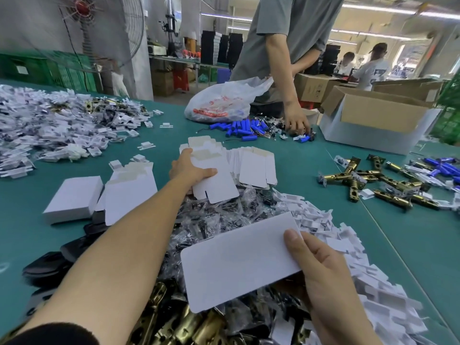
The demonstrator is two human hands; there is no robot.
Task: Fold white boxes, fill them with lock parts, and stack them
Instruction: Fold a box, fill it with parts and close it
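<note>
— At the middle of the teal-covered desk (311, 195), what is the person's left hand (191, 170) doing?

— It is pinching a flat white die-cut cardboard box blank (216, 188) at its near-left edge. The thumb is lying on top and the fingers are hidden beneath. The arm is stretching well forward over the heap of clear-bagged dark lock parts (214, 220). That blank is sitting at the front of the fanned stack of flat white blanks (256, 168).

— And the right hand (321, 267)?

— It is gripping a plain white rectangular card panel (236, 262) by its right end, with the thumb pressing the top face. It is holding the panel low and near the body, above the brass-coloured metal latch bolts (179, 322).

— How is that card likely handling?

— Probably light, thin and springy. It is looking prone to creasing wherever fingers are bending it off the scored lines, and the smooth faces may be slipping against their neighbours. Taking it by an edge, as both hands are doing, seems sound. Separating one blank from the stack may be calling for a sliding thumb.
</note>
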